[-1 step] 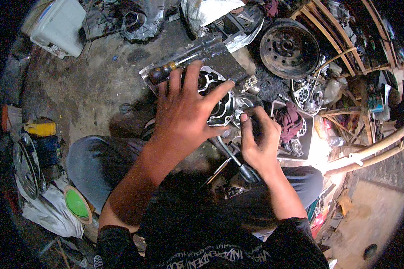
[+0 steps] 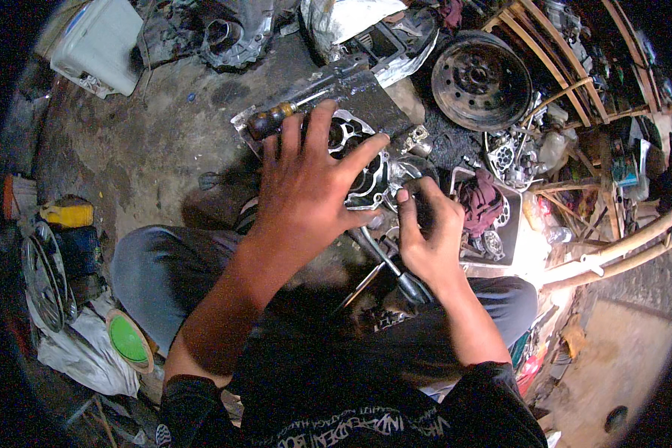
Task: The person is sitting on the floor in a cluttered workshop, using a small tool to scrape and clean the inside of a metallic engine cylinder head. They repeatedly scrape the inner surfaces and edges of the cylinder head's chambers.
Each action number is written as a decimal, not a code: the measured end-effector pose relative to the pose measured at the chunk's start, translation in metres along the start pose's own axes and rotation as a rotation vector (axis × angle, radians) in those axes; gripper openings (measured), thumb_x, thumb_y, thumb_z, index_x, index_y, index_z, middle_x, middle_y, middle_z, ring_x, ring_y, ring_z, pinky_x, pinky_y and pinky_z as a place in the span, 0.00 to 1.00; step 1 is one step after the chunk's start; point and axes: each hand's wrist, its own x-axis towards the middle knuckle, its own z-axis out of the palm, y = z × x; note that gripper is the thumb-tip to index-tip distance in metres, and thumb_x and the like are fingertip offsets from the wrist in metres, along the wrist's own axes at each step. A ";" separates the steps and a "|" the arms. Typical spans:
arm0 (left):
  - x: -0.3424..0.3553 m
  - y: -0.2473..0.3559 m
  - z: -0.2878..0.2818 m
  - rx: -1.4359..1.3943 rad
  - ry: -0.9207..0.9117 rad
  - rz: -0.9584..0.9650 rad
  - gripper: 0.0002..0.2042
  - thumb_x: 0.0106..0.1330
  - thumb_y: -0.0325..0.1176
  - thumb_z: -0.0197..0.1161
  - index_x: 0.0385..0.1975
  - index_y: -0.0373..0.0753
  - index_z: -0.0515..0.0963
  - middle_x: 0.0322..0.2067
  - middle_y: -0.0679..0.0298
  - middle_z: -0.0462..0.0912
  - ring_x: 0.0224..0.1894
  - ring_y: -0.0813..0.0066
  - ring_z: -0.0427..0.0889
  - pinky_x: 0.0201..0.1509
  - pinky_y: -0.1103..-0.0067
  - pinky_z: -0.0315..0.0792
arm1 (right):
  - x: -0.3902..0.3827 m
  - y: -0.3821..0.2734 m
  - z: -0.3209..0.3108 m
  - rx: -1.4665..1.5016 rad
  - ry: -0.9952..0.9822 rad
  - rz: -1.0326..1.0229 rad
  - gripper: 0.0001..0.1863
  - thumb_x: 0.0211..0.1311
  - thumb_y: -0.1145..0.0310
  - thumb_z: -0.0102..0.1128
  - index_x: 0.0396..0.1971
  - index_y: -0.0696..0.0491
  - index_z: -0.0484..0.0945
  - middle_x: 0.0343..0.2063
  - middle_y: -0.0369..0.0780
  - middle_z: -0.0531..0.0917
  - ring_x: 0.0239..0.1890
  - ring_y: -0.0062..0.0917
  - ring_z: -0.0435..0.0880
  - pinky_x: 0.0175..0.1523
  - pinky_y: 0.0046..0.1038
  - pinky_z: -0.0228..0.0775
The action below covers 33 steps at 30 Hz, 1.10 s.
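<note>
My left hand [image 2: 299, 194] lies spread over a silver metal engine casing [image 2: 381, 181], its fingers on the far side and its thumb along the near edge, steadying it. Beside the casing's right end, my right hand [image 2: 437, 235] has its thumb and index finger curled together; whatever is between them is hidden. Under the casing is a dark metal plate [image 2: 384, 108]. A screwdriver [image 2: 273, 118] with a dark and amber handle lies on that plate, just beyond my left fingertips. A bar-shaped tool with a dark grip [image 2: 409, 286] points toward my lap below the right hand.
To the right stands a tray [image 2: 514, 243] holding a maroon cloth [image 2: 482, 201] and metal parts. Beyond it are a round steel wheel [image 2: 481, 78] and a wooden rack [image 2: 552, 45]. A pale plastic container [image 2: 101, 48] sits far left; a yellow bottle [image 2: 67, 213] stands nearer.
My right hand has shifted very slightly to the left, its thumb and finger with it. The left hand and the casing look unmoved.
</note>
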 end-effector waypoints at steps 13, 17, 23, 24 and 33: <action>0.001 0.000 0.005 0.085 0.000 0.006 0.44 0.43 0.47 0.86 0.68 0.63 0.78 0.69 0.48 0.66 0.67 0.41 0.67 0.62 0.49 0.67 | -0.011 0.012 0.012 0.037 -0.042 -0.061 0.06 0.69 0.76 0.62 0.32 0.60 0.76 0.24 0.52 0.80 0.26 0.51 0.82 0.33 0.43 0.72; -0.002 0.001 0.007 0.130 0.010 0.017 0.45 0.42 0.47 0.87 0.68 0.65 0.78 0.69 0.50 0.67 0.67 0.42 0.68 0.62 0.49 0.67 | -0.012 0.012 0.007 0.017 -0.082 -0.050 0.04 0.67 0.76 0.62 0.33 0.60 0.77 0.25 0.53 0.80 0.28 0.52 0.83 0.35 0.45 0.72; -0.001 0.000 0.008 0.130 0.008 0.003 0.45 0.41 0.47 0.87 0.68 0.66 0.78 0.69 0.51 0.67 0.66 0.43 0.68 0.62 0.49 0.67 | -0.017 0.012 0.009 0.010 -0.101 -0.084 0.04 0.67 0.76 0.63 0.33 0.60 0.79 0.26 0.53 0.81 0.29 0.52 0.84 0.36 0.44 0.74; -0.001 0.000 0.008 0.129 0.004 0.008 0.45 0.41 0.48 0.87 0.68 0.66 0.78 0.69 0.51 0.67 0.66 0.43 0.68 0.62 0.49 0.67 | -0.015 0.012 0.008 0.003 -0.090 -0.069 0.04 0.67 0.76 0.63 0.33 0.60 0.79 0.26 0.53 0.81 0.29 0.52 0.84 0.36 0.45 0.74; -0.001 0.002 0.005 0.134 -0.045 -0.011 0.46 0.42 0.53 0.86 0.69 0.67 0.77 0.71 0.48 0.62 0.69 0.39 0.64 0.71 0.48 0.65 | -0.012 0.010 0.005 -0.033 -0.058 -0.068 0.04 0.66 0.75 0.64 0.34 0.59 0.80 0.26 0.53 0.83 0.31 0.53 0.85 0.37 0.46 0.75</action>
